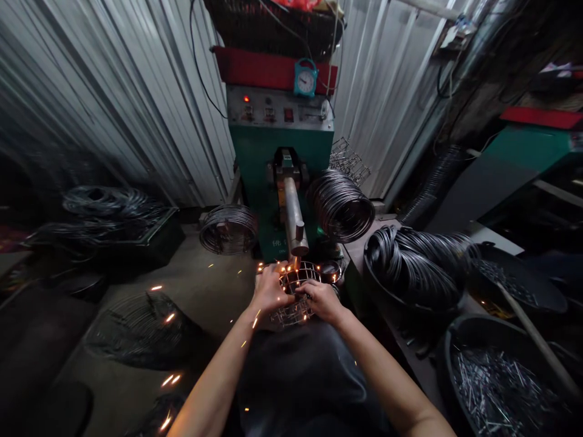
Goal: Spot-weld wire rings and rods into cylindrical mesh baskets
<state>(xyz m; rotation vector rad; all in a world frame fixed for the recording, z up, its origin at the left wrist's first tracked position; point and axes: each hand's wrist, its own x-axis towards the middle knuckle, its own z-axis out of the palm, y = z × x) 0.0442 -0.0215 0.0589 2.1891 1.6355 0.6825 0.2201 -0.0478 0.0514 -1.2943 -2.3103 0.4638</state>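
A small round wire basket sits between my two hands, right under the tip of a steel arm that juts from a green welding machine. My left hand grips the basket's left rim with curled fingers. My right hand holds its right side, fingers closed over the wires. Orange sparks fly from the top of the basket and scatter left over the floor.
Coils of wire rings hang beside the machine, one on the left and one on the right. A black tub of rings and a tub of short wire pieces stand at right. Finished wire baskets lie on the floor at left. Corrugated metal walls stand behind.
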